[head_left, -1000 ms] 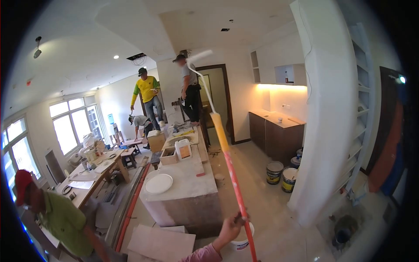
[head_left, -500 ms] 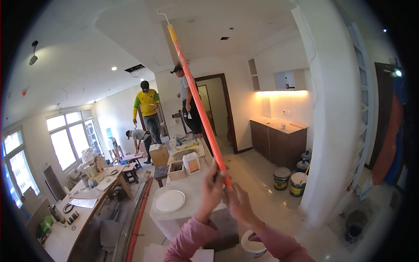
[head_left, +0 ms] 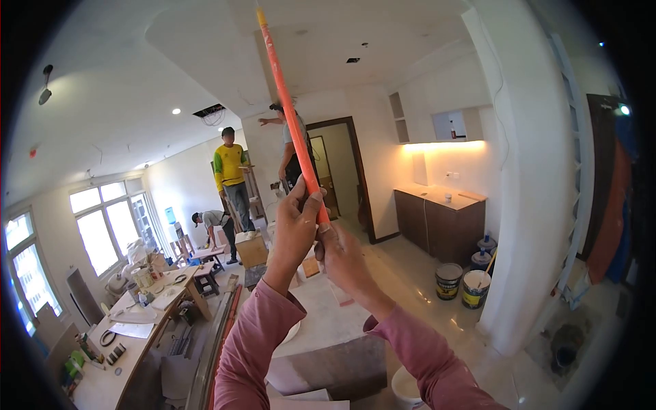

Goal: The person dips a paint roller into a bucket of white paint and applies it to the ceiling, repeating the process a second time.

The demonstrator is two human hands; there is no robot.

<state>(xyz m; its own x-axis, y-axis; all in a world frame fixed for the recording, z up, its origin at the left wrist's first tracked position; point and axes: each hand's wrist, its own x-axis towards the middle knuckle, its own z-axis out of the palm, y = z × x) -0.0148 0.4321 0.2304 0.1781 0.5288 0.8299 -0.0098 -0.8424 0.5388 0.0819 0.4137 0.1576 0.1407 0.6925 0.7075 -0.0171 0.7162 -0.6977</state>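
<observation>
An orange paint roller pole (head_left: 287, 102) with a yellow upper end rises toward the ceiling, its tip cut off at the top of the view. My left hand (head_left: 295, 229) is closed round the pole's lower part. Just below it, my right hand (head_left: 347, 258) grips the bottom end, close to the left one. Both wrists come out of pink sleeves. Beneath my arms stands a pale-topped counter (head_left: 342, 324), partly covering a white round lid. A white bucket (head_left: 406, 386) sits on the floor by my right forearm.
A person in a yellow and green shirt (head_left: 231, 167) stands raised near a wooden box (head_left: 251, 251); another bends over a low bench. A third person (head_left: 292, 140) is behind the pole. Paint buckets (head_left: 475, 290) stand right. A cluttered worktable (head_left: 102, 383) lies left; a white column (head_left: 523, 205) rises right.
Both hands have risen, pushing the pole upward, so its wire roller frame has left the view. My forearms now cover most of the round lid. The person behind the pole has stretched out an arm.
</observation>
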